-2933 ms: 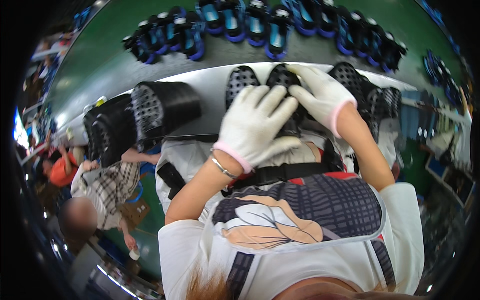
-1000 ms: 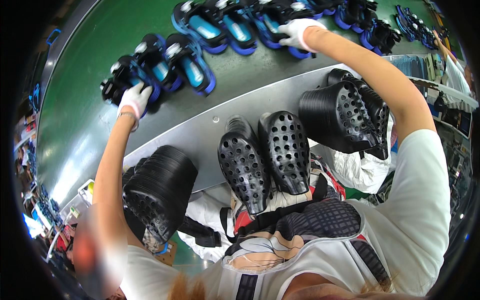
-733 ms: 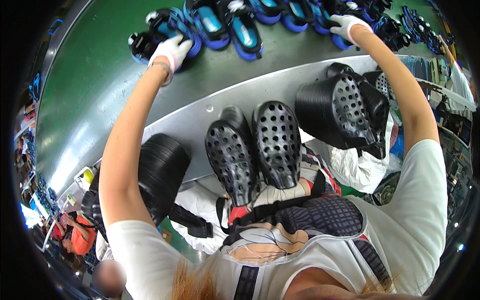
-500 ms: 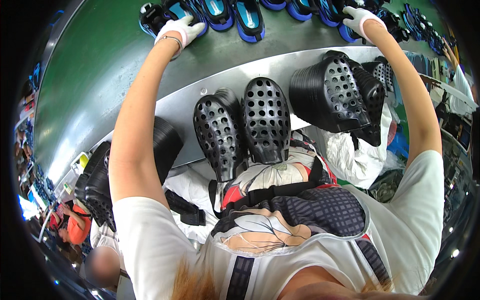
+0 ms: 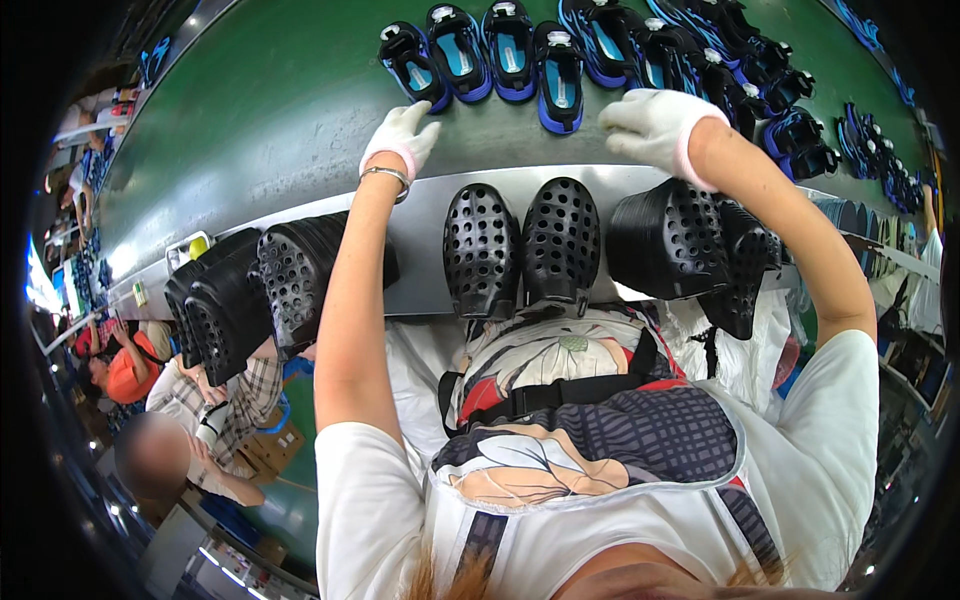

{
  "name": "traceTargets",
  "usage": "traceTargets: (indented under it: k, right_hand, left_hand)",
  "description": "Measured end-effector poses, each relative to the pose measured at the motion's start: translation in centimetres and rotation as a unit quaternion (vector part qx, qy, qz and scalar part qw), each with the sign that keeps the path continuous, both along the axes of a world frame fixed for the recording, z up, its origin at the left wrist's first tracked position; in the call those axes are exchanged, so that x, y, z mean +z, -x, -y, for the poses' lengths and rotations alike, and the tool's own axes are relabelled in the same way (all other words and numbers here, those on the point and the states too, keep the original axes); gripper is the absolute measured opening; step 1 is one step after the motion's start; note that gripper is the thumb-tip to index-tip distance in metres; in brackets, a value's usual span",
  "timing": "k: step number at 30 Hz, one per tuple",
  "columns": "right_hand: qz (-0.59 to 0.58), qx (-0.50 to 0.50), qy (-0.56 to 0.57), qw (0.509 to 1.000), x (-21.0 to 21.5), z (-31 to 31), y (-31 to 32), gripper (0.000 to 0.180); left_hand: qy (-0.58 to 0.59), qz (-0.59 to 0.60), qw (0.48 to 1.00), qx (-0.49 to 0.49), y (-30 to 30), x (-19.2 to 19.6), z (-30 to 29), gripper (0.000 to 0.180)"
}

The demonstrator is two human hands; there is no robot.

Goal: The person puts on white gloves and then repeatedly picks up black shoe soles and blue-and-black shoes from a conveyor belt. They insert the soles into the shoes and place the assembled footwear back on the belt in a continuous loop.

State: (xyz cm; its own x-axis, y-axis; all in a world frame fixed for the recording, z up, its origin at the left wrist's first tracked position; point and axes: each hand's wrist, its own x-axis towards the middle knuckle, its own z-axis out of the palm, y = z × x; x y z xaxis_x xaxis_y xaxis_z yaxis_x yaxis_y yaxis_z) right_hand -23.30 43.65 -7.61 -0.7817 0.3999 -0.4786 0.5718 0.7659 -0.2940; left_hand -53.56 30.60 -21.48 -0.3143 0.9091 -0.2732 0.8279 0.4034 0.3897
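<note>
My left hand, in a white glove with a metal bracelet at the wrist, is open with its fingers apart. It is just short of the leftmost black-and-blue shoe and holds nothing that I can see. My right hand, also gloved, stretches its fingers leftward, with nothing visible in them. Beside those fingers lies a shoe set nearer to me than its neighbours. Several more shoes stand in a row, toes away from me, light-blue insoles showing. Two black perforated foot-shaped plastic forms stand between my forearms.
Stacks of black perforated forms sit at the left and right of the metal bench edge. Further shoes crowd the green worktop to the right. A person in checked clothing is at lower left.
Both hands have come off the shoes and drawn back toward me. The shoes on the left now stand closer together. The whole view has shifted, with the scene lower and further right.
</note>
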Motion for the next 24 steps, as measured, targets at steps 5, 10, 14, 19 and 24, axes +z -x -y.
traceTargets:
  k: [5,10,14,19,24]
  right_hand:
    - [-0.137,0.035,-0.003,0.99,3.4,5.8,0.6,0.022]
    - [-0.224,0.01,0.072,0.972,5.3,10.1,-1.0,0.023]
    - [-0.183,-0.025,0.046,0.982,5.5,13.0,-1.2,0.048]
    - [-0.223,0.021,-0.018,0.975,3.5,14.7,-1.1,0.035]
    - [-0.232,0.041,-0.031,0.971,3.3,15.1,-1.3,0.039]
  left_hand:
    - [-0.116,0.17,0.978,0.044,-3.3,2.4,3.3,0.042]
    - [-0.131,0.5,0.825,0.229,-7.4,5.4,8.4,0.048]
    - [-0.157,0.487,0.831,0.216,-8.6,6.3,10.3,0.05]
    - [-0.192,0.455,0.838,0.231,-9.0,5.9,11.8,0.043]
    - [-0.205,0.436,0.839,0.253,-9.3,6.5,13.0,0.042]
